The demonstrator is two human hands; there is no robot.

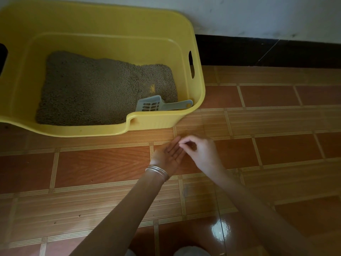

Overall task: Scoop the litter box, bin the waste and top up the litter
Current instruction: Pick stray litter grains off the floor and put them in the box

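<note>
A yellow litter box (pixel 198 84) stands on the floor against the wall, with grey-brown litter (pixel 96 89) spread over its bottom. A pale blue slotted scoop (pixel 156 105) lies in the box's near right corner, its handle resting toward the right wall. My left hand (pixel 169 154) is held flat, palm up, just above the floor in front of the box. My right hand (pixel 199 150) hovers beside it, thumb and forefinger pinched together over the left palm; whatever they pinch is too small to make out.
The floor (pixel 276 126) is glossy brown tile with pale striped bands; a few dark specks lie on it at the left. A white wall with a black skirting (pixel 267 50) runs behind the box. My knees show at the bottom edge.
</note>
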